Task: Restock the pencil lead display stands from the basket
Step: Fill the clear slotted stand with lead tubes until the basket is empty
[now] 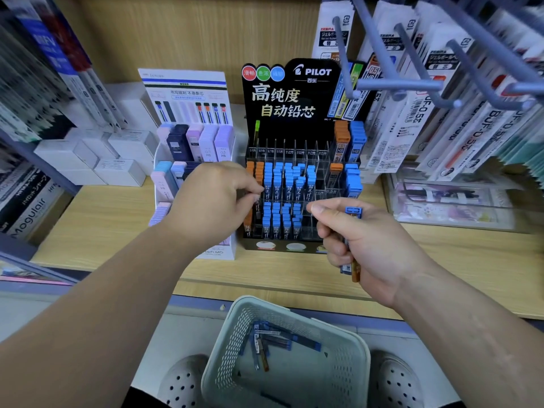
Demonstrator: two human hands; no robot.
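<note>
A black Pilot display stand (294, 113) stands on the wooden shelf, its clear slots filled with blue-capped and orange-capped lead cases (290, 184). My left hand (212, 198) is at the stand's left side, fingertips pinched by the orange cases; what it pinches is hidden. My right hand (362, 242) hovers in front of the stand and grips a small bundle of lead cases (351, 231), one blue-capped and one brown. Below, a pale green basket (235, 343) holds several more lead cases (270, 340). A white stand (188, 92) with pastel cases sits to the left.
White boxes (97, 157) are stacked at the left rear. Metal pegs (412, 78) with hanging refill packs jut out at the upper right, above the stand. Clear packets (450, 201) lie on the shelf to the right. Grey perforated shoes (182, 381) flank the basket.
</note>
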